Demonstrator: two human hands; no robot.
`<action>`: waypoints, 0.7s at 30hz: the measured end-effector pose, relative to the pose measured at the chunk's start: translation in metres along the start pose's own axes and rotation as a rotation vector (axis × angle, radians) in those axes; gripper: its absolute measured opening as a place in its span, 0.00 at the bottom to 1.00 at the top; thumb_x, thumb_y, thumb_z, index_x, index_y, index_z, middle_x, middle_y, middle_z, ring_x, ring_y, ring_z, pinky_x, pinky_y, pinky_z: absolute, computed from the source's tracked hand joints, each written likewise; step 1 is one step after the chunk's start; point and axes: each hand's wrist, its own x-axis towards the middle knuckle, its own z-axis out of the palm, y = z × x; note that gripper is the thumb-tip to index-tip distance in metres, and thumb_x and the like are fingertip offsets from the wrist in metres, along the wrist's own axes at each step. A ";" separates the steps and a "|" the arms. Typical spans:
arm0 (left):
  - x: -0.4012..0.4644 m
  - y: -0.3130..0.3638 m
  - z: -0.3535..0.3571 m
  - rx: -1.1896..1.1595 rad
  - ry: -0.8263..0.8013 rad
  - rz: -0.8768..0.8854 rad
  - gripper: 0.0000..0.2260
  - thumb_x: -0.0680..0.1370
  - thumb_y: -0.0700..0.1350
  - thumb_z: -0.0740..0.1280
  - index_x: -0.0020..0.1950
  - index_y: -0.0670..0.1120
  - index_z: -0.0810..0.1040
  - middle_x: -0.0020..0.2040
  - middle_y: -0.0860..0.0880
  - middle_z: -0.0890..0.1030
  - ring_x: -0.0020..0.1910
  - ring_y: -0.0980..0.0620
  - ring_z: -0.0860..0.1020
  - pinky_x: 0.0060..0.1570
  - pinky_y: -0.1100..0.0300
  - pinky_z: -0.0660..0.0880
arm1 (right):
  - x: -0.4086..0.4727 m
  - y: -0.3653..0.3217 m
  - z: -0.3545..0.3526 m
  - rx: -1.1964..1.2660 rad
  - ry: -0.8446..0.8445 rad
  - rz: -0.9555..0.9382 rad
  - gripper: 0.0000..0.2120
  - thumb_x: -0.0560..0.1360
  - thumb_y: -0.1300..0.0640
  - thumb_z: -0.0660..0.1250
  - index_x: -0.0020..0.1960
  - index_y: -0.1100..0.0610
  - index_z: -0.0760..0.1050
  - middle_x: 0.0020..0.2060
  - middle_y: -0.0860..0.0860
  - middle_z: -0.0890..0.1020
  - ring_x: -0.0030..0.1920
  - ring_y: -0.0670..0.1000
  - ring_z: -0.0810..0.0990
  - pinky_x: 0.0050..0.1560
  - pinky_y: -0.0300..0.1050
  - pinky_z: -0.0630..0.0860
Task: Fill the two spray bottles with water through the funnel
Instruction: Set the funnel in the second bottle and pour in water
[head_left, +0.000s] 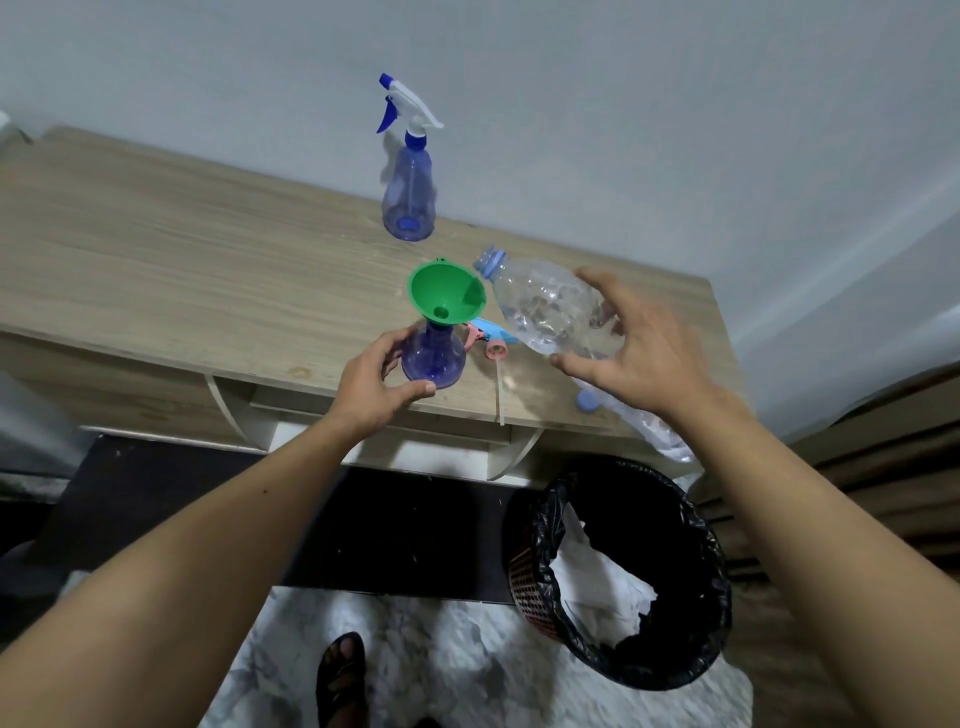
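A blue spray bottle (434, 358) without its head stands near the table's front edge, and a green funnel (447, 293) sits in its neck. My left hand (376, 382) grips this bottle's body. My right hand (634, 345) holds a clear plastic water bottle (550, 306), tilted with its open mouth at the funnel's rim. A second blue spray bottle (409, 195) with a white and blue trigger head stands at the back by the wall.
A pink and blue spray head (491, 343) with its tube lies on the wooden table (182, 260) beside the funnel bottle. A blue cap (587, 401) lies near the front edge. A black-lined waste bin (623, 571) stands on the floor at the right.
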 end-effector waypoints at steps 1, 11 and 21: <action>0.000 0.000 0.000 -0.002 -0.002 0.001 0.39 0.67 0.40 0.85 0.76 0.51 0.75 0.68 0.51 0.82 0.69 0.55 0.80 0.75 0.56 0.72 | 0.000 0.000 0.002 0.032 0.014 0.017 0.43 0.66 0.33 0.77 0.76 0.33 0.61 0.50 0.42 0.81 0.50 0.50 0.80 0.49 0.51 0.79; -0.001 0.002 0.001 0.009 0.003 0.000 0.39 0.67 0.39 0.85 0.75 0.51 0.75 0.67 0.51 0.83 0.67 0.57 0.80 0.73 0.57 0.73 | -0.001 0.002 0.006 0.309 0.185 0.173 0.42 0.65 0.36 0.82 0.72 0.32 0.63 0.47 0.41 0.80 0.46 0.47 0.82 0.52 0.51 0.79; 0.001 0.002 -0.002 0.018 -0.013 0.011 0.39 0.67 0.41 0.86 0.75 0.50 0.75 0.68 0.52 0.82 0.68 0.58 0.80 0.73 0.58 0.74 | 0.034 -0.006 0.004 0.638 0.419 0.301 0.42 0.64 0.38 0.84 0.71 0.36 0.65 0.54 0.49 0.78 0.50 0.53 0.84 0.53 0.51 0.83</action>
